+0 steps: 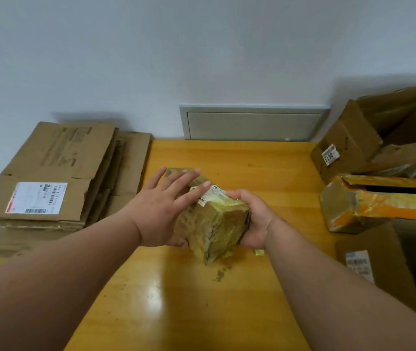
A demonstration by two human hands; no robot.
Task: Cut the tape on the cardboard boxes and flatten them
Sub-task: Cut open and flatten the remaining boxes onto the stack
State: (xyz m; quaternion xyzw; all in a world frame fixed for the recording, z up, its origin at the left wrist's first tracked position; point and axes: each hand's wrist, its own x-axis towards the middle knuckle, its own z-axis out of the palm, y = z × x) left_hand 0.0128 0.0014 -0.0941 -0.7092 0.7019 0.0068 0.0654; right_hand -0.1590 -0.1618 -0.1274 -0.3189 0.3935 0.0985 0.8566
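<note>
Nearby, flattened cardboard [57,173] (left), open boxes [379,138] right.

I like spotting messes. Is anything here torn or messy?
Yes. The orange-taped box on the right is crumpled, its top ripped open. Tape scraps lie on the table near the small box that the left hand touches and the right hand grips.

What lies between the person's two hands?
In the head view, a small tape-wrapped cardboard box sits between left hand and right hand, above the yellow wooden table.
</note>
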